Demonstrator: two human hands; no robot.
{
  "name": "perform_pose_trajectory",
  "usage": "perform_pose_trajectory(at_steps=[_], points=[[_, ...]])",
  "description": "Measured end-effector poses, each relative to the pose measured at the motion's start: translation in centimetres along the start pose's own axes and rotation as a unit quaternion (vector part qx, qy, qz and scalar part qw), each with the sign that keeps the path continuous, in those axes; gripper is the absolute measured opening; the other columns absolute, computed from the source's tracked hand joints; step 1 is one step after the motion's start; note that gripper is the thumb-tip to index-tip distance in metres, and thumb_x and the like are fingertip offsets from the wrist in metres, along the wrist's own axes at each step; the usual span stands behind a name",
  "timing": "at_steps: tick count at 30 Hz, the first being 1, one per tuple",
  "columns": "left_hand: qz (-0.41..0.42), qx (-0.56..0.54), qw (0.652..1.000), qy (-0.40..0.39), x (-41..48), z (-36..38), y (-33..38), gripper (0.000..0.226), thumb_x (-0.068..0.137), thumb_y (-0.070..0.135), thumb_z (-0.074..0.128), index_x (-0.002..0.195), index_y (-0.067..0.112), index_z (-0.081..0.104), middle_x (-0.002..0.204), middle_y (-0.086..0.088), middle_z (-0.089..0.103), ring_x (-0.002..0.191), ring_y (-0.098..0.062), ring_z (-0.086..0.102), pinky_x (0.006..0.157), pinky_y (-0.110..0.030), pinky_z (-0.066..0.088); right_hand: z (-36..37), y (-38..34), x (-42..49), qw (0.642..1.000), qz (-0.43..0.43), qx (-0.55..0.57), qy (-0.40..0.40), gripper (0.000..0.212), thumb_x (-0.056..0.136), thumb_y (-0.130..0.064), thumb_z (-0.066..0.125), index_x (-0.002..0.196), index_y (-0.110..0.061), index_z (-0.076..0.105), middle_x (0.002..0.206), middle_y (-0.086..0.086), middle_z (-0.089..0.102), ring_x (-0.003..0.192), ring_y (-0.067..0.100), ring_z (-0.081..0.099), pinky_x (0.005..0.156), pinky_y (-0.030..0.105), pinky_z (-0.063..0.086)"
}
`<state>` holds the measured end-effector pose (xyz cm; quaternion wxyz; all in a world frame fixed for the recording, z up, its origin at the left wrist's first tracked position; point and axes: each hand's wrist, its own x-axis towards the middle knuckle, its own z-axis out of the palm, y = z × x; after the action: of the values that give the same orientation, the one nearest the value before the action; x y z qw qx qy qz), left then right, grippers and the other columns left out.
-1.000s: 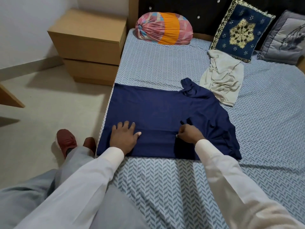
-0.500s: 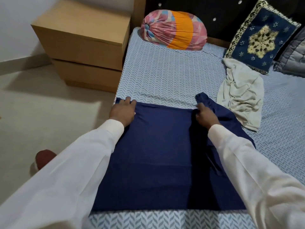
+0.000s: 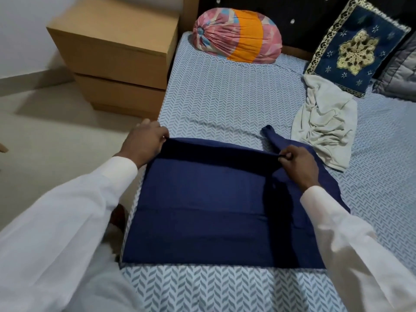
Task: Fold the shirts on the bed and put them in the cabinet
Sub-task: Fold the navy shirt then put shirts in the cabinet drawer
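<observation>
A navy blue shirt lies spread flat on the bed near its left edge. My left hand pinches the shirt's far left corner. My right hand pinches the far edge further right, beside a bunched sleeve. The far edge is lifted a little off the sheet between both hands. A crumpled cream shirt lies to the right, just beyond my right hand. A wooden cabinet with two drawers stands on the floor left of the bed.
A pink and orange bolster sits at the headboard. A blue embroidered cushion and a grey pillow lean at the back right. A reddish shoe shows by the bed's left edge.
Both hands went from resting on the shirt's near part to its far edge, gripped it and lifted it slightly. The camera has leaned forward over the bed.
</observation>
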<state>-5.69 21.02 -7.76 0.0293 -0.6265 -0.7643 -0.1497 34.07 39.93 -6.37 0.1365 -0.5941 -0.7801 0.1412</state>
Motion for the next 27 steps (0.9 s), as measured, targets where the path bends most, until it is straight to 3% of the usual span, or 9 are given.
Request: perform_pose_trajectory(at_steps=[5, 13, 16, 19, 21, 22, 24, 27], points=[[0.039, 0.008, 0.999, -0.001, -8.1, -1.9, 2.0, 0.016, 0.077, 0.009, 0.074, 0.088, 0.02, 0.075, 0.081, -0.005, 0.063, 0.075, -0.034, 0.055, 0.066, -0.04, 0.046, -0.8, 3.1, -8.6, 1.0, -0.01, 0.021, 0.014, 0.016, 0.076, -0.023, 0.075, 0.09, -0.03, 0.072, 0.086, -0.005, 0.057, 0.086, 0.026, 0.064, 0.071, 0.036, 0.049], [0.053, 0.096, 0.992, -0.062, -15.0, -1.8, 4.3, 0.017, 0.064, 0.01, 0.08, 0.073, 0.024, 0.074, 0.07, 0.002, 0.062, 0.067, -0.03, 0.057, 0.058, -0.035, 0.037, 0.0, 4.7, -15.4, 1.0, -0.017, 0.005, -0.001, 0.013, 0.078, -0.025, 0.075, 0.088, -0.03, 0.07, 0.089, -0.004, 0.051, 0.083, 0.028, 0.063, 0.061, 0.036, 0.048], [-0.004, 0.14, 0.984, -0.11, -15.8, -1.4, 5.1, 0.01, 0.067, 0.023, 0.067, 0.074, 0.024, 0.074, 0.074, 0.003, 0.063, 0.075, -0.028, 0.056, 0.065, -0.037, 0.04, 0.5, 4.6, -15.8, 0.998, -0.026, -0.032, -0.054, 0.013, 0.079, -0.028, 0.072, 0.092, -0.03, 0.069, 0.091, -0.004, 0.048, 0.086, 0.028, 0.062, 0.061, 0.034, 0.047], [-0.06, 0.113, 0.987, -0.101, -15.4, -0.5, 6.5, 0.031, 0.065, 0.031, 0.05, 0.082, 0.019, 0.073, 0.082, -0.004, 0.066, 0.083, -0.031, 0.058, 0.071, -0.039, 0.04, 1.3, 3.5, -15.3, 0.998, -0.019, -0.024, -0.053, 0.021, 0.078, -0.038, 0.069, 0.098, -0.032, 0.067, 0.093, -0.005, 0.047, 0.089, 0.024, 0.06, 0.064, 0.033, 0.047], [-0.058, 0.043, 0.994, -0.087, -14.0, 0.8, 8.2, 0.052, 0.071, 0.032, 0.039, 0.105, 0.011, 0.072, 0.106, -0.014, 0.069, 0.101, -0.035, 0.061, 0.085, -0.044, 0.047, 2.3, 2.0, -14.7, 0.999, -0.048, -0.013, -0.007, 0.026, 0.077, -0.038, 0.069, 0.101, -0.028, 0.064, 0.095, -0.002, 0.049, 0.091, 0.026, 0.058, 0.067, 0.035, 0.049], [-0.062, 0.006, 0.994, -0.095, -12.8, 1.6, 9.0, 0.059, 0.079, 0.034, 0.035, 0.123, 0.008, 0.065, 0.127, -0.019, 0.062, 0.118, -0.037, 0.056, 0.099, -0.046, 0.044, 3.2, 1.1, -14.0, 0.997, -0.075, -0.028, 0.008, 0.031, 0.076, -0.038, 0.068, 0.104, -0.026, 0.063, 0.097, 0.001, 0.051, 0.093, 0.029, 0.057, 0.07, 0.037, 0.05], [-0.118, -0.034, 0.98, -0.156, -10.8, 3.2, 10.3, 0.067, 0.096, 0.048, 0.032, 0.153, 0.013, 0.032, 0.158, -0.02, 0.028, 0.146, -0.039, 0.023, 0.119, -0.049, 0.019, 4.9, -0.9, -12.2, 0.988, -0.113, -0.101, 0.011, 0.045, 0.072, -0.037, 0.065, 0.114, -0.021, 0.06, 0.104, 0.008, 0.053, 0.096, 0.034, 0.053, 0.078, 0.042, 0.048], [-0.192, -0.014, 0.955, -0.226, -9.8, 5.7, 10.2, 0.089, 0.092, 0.074, 0.024, 0.158, 0.021, -0.003, 0.164, -0.017, -0.007, 0.149, -0.041, -0.012, 0.12, -0.052, -0.007, 6.3, -2.3, -8.9, 0.974, -0.072, -0.213, -0.029, 0.061, 0.07, -0.032, 0.061, 0.129, -0.021, 0.05, 0.121, 0.011, 0.053, 0.108, 0.036, 0.049, 0.088, 0.046, 0.04]])
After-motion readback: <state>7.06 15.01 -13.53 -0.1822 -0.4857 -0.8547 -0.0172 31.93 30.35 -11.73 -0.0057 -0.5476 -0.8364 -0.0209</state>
